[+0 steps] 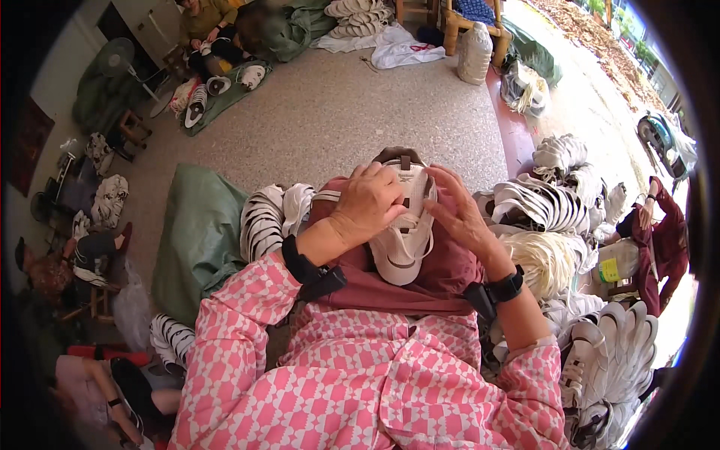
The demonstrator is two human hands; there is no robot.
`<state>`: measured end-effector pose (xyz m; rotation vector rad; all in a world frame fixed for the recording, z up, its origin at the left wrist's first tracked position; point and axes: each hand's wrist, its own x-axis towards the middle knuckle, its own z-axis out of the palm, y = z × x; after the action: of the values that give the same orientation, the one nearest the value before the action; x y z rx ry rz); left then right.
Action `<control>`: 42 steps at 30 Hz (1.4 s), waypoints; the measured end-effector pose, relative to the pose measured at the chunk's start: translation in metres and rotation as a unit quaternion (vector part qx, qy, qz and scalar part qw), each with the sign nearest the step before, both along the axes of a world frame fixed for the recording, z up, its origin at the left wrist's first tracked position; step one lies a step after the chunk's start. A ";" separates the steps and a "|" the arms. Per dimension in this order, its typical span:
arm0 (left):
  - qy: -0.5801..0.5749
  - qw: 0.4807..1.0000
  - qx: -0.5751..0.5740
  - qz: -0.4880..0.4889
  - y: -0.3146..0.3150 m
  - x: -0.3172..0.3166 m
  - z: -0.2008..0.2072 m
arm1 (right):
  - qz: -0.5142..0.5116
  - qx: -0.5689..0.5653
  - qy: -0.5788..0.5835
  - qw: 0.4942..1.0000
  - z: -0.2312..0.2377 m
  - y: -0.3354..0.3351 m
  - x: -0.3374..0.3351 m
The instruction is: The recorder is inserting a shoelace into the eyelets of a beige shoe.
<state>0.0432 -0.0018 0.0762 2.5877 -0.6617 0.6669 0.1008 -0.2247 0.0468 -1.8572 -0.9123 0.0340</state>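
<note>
A cream-white shoe upper (397, 255) with a brown collar rests on the dark red cloth (352, 281) over my lap, toe toward me. A thin pale lace (430, 244) loops out along its right side. My left hand (366, 199) lies over the upper's left edge, its fingers curled onto the tongue and lacing area; the fingertips are partly hidden. On the opposite edge is my right hand (455, 211), thumb and fingers apart, touching the upper near the lace. Whether the right thumb touches the lace cannot be made out.
Stacked white uppers (544, 202) and a bundle of cream laces (540, 259) lie to my right. Left of me are a green cloth (196, 236) and more uppers (266, 221). Other people sit at the left and far left; a person in dark red (660, 240) is at right.
</note>
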 end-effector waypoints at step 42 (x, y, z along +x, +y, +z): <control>0.000 0.998 -0.046 -0.053 0.003 -0.035 -0.025 | -0.037 -0.074 -0.220 0.972 0.001 0.003 -0.020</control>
<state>0.0078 0.0014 0.0515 2.4492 -0.7461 0.6483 0.0805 -0.2213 0.0479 -2.0785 -1.1637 -0.3791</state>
